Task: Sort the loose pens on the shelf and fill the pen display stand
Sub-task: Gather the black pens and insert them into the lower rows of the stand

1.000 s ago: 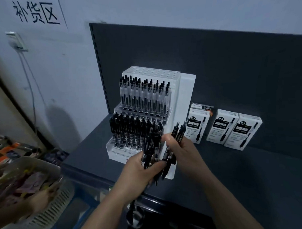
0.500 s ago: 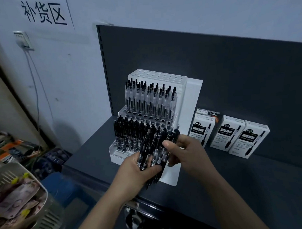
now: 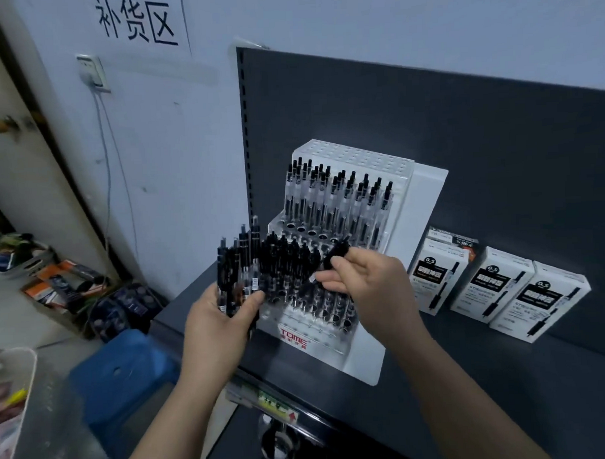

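So, the thumb and curled fingers (image 3: pixel 343 266) of the right hand (image 3: pixel 368 289) are pinched together on a single slim black plastic pen (image 3: pixel 338 251). It sits tilted, its upper end poking out above the fingertips and leaning to the right. The pen hangs just in front of the lower rows of the white plastic tiered display stand (image 3: pixel 427 197), over the black pens (image 3: pixel 288 260) already standing there.

The left hand (image 3: pixel 218 321) is off to the stand's left front corner. Its fingers and thumb (image 3: pixel 255 298) are clamped round a bundle of black and clear-bodied pens (image 3: pixel 239 272), held upright with the tops fanned out above the fist.

Behind the black row, a higher step of the stand carries clear-barrelled pens with black caps (image 3: pixel 338 200), also upright. The stand's front lip shows red lettering.

The stand rests on a dark grey metal shelf (image 3: pixel 505 376) against a matching dark back panel. To its right, leaning on that panel, is a row of white cardboard pen boxes with black labels (image 3: pixel 491 284), well apart from both hands.

Left of the shelf, lower down, there is a blue plastic stool (image 3: pixel 124 369), and the rim of a white plastic basket (image 3: pixel 26 376) shows at the bottom left edge. A white paper sign with black characters (image 3: pixel 136 25) hangs on the pale wall above.
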The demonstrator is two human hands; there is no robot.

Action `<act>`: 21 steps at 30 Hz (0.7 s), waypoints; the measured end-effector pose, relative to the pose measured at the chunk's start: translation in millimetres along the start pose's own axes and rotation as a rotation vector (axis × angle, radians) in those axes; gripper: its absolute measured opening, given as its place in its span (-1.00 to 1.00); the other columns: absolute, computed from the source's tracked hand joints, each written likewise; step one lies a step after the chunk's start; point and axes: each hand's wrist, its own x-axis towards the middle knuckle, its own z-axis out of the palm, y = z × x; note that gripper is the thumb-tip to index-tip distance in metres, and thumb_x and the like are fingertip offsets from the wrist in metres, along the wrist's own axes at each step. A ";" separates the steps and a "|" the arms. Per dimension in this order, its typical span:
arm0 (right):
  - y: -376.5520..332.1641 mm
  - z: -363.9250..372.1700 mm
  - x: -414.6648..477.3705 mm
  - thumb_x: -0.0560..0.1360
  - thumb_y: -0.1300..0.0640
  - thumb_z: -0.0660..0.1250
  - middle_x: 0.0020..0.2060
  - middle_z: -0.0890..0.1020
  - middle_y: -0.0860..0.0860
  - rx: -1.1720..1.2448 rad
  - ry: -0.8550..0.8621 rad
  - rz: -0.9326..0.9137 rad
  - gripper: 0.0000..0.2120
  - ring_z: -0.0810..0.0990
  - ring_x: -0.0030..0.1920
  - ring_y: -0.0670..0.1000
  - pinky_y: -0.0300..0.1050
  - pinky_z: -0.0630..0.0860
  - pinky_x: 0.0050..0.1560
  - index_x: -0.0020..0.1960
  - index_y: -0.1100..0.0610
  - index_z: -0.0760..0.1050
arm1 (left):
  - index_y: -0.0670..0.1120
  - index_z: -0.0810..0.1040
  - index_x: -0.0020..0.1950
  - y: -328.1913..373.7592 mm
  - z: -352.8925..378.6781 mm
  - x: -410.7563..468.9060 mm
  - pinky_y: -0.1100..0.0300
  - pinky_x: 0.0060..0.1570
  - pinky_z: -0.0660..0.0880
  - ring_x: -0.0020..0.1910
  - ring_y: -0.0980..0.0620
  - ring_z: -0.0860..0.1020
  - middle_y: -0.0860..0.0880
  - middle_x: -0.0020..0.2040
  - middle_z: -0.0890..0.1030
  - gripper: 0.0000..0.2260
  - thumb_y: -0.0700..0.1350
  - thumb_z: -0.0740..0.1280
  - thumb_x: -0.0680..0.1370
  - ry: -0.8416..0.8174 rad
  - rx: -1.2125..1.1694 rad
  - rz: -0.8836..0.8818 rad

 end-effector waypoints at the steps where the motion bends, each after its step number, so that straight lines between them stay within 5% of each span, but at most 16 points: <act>1: 2.1 8.0 1.9 0.59 0.29 0.25 -0.31 0.68 0.03 -0.008 -0.005 -0.028 -0.84 0.71 -0.17 -0.10 -0.18 0.65 -0.12 -0.15 0.21 0.54 | 0.01 0.57 -0.06 -1.3 -2.7 2.2 0.22 -0.23 0.49 -0.18 0.13 0.61 0.10 -0.20 0.65 -0.87 -0.02 0.46 0.46 0.017 0.005 -0.008; 6: 15.9 35.9 16.7 0.60 0.24 0.24 -0.31 0.66 0.05 -0.134 -0.008 -0.106 -0.76 0.70 -0.17 -0.14 -0.01 0.66 -0.12 -0.09 0.44 0.50 | -0.03 0.58 -0.07 -5.0 -9.1 6.8 0.25 -0.30 0.44 -0.21 0.12 0.60 0.08 -0.22 0.65 -0.86 -0.02 0.46 0.45 0.040 0.022 -0.023; 11: 15.2 46.8 26.7 0.61 0.13 0.22 -0.39 0.61 0.13 -0.465 -0.124 -0.111 -0.66 0.69 -0.21 -0.02 0.10 0.59 -0.22 -0.29 0.28 0.43 | -0.02 0.57 -0.11 -5.2 -10.3 8.5 0.33 -0.36 0.39 -0.27 0.20 0.57 0.10 -0.26 0.63 -0.87 -0.02 0.46 0.45 0.036 0.029 -0.032; 15: 19.3 54.1 39.0 0.62 0.03 0.17 -0.34 0.64 0.11 -0.773 -0.237 -0.040 -0.65 0.67 -0.26 0.07 0.04 0.60 -0.18 -0.19 0.25 0.51 | 0.04 0.54 -0.15 -5.4 -14.1 9.7 0.33 -0.32 0.43 -0.25 0.21 0.57 0.11 -0.25 0.63 -0.88 -0.02 0.47 0.45 0.033 0.011 -0.049; 21: 17.6 64.8 43.7 0.63 0.06 0.15 -0.28 0.66 0.13 -0.864 -0.302 0.064 -0.69 0.67 -0.23 0.09 0.05 0.62 -0.11 -0.13 0.25 0.51 | 0.03 0.55 -0.20 -5.6 -18.2 8.6 0.10 -0.22 0.55 -0.26 0.02 0.61 0.01 -0.26 0.66 -0.86 -0.01 0.49 0.41 0.035 -0.068 -0.119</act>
